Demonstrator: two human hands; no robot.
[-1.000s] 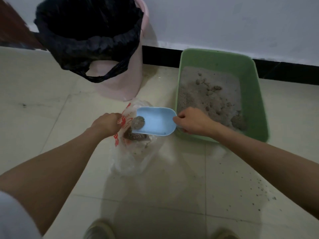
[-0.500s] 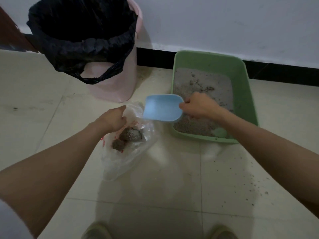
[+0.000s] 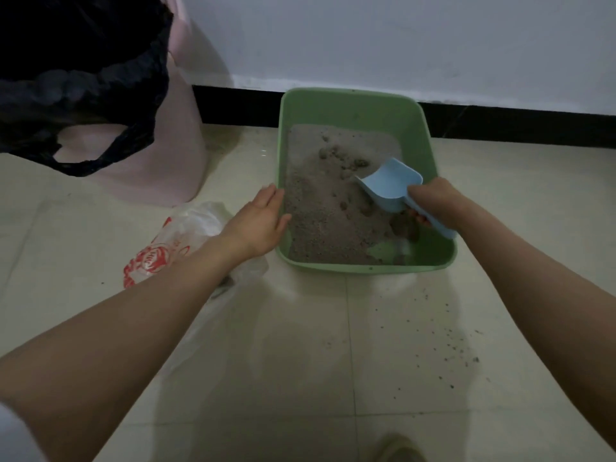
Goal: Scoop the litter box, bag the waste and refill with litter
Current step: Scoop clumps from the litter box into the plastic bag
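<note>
A green litter box (image 3: 353,105) stands on the floor against the wall, part filled with grey litter (image 3: 320,208) that has a few clumps in it. My right hand (image 3: 433,201) grips the handle of a light blue scoop (image 3: 390,186), whose mouth points down-left into the litter. My left hand (image 3: 258,221) rests with fingers apart against the box's left rim and holds nothing. A clear plastic bag with red print (image 3: 180,241) lies slumped on the floor left of the box, partly under my left forearm.
A pink bin (image 3: 173,155) lined with a black bag (image 3: 83,78) stands at the back left. Spilled litter grains (image 3: 446,348) dot the tiles in front of the box at the right. A shoe tip (image 3: 396,448) shows at the bottom edge.
My right hand carried the scoop from over the plastic bag back into the litter box. My left hand let go of the bag, which slumped, and moved to the box's left rim.
</note>
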